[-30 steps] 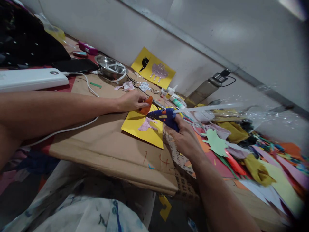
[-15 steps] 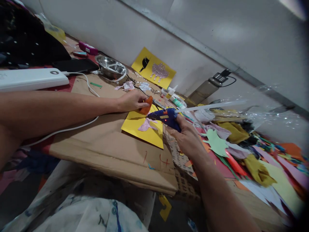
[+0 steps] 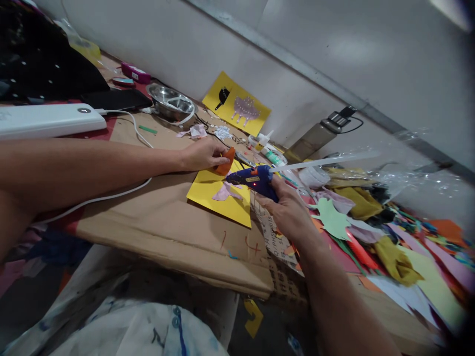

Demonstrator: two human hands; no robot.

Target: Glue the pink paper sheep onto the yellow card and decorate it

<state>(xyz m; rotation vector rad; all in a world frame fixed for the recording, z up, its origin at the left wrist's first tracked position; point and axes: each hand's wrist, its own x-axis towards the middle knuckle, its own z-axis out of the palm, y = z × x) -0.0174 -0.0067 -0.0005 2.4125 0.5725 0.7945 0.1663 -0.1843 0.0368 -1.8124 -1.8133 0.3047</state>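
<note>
My right hand (image 3: 287, 205) is wrapped round a blue hot glue gun (image 3: 256, 180) with a red light lit on its side. A long clear glue stick (image 3: 322, 162) sticks out of its back end. Between the fingers of my left hand (image 3: 206, 154) is a piece of orange paper (image 3: 226, 162), tilted up. The gun's dark nozzle is close to the lower edge of this piece; I cannot tell whether they touch. Beneath both lies a yellow card (image 3: 208, 198) bearing a pale pink cut-out (image 3: 224, 192), partly covered by the gun.
Cardboard (image 3: 156, 212) covers the work surface. A metal bowl (image 3: 171, 104), a white power bank (image 3: 48, 120) and a phone (image 3: 117, 99) lie left. A decorated yellow card (image 3: 237, 104) leans on the wall near a bottle (image 3: 315, 136). Coloured scraps (image 3: 397, 259) pile up on the right.
</note>
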